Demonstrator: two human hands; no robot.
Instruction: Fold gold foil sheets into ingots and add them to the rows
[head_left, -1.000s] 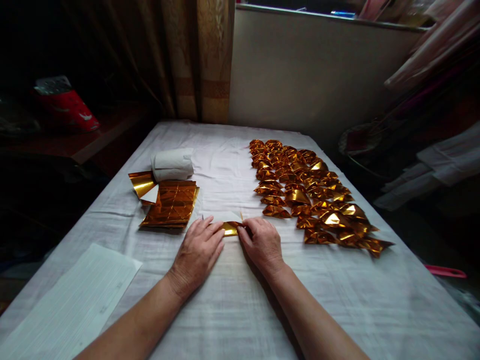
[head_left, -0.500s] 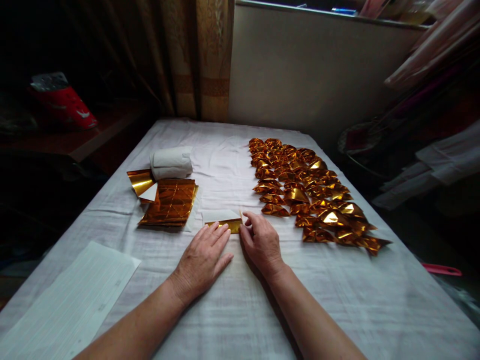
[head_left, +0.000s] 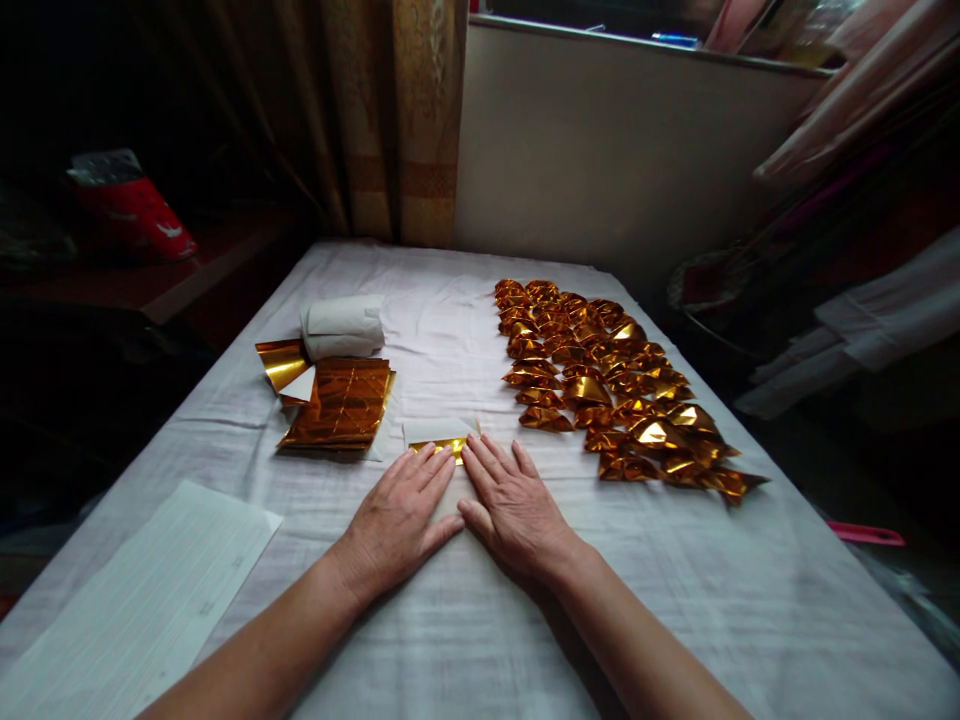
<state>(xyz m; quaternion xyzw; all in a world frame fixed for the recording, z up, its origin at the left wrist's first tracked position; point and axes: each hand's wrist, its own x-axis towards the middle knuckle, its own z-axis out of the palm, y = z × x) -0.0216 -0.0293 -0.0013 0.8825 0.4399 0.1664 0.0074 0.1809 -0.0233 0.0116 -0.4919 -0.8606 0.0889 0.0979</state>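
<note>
Just right of the stack of flat gold foil sheets (head_left: 341, 405), a half-folded gold-and-white foil paper (head_left: 441, 437) is now pressed flat under both open palms, left hand (head_left: 397, 520) and right hand (head_left: 517, 510), nothing pinched any longer; a crease is judged to be set.

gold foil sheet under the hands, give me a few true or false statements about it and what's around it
1. Both hands, left hand and right hand, lie flat with fingers spread on the gold foil sheet. True.
2. The stack of gold sheets lies to the right of the hands. False: it lies to their left, in front of the white roll.
3. The folded gold pieces lie in rows on the right side of the white cloth. True.
4. The white printed paper lies on top of the folded pieces. False: it lies at the near left corner, apart from them.
</note>
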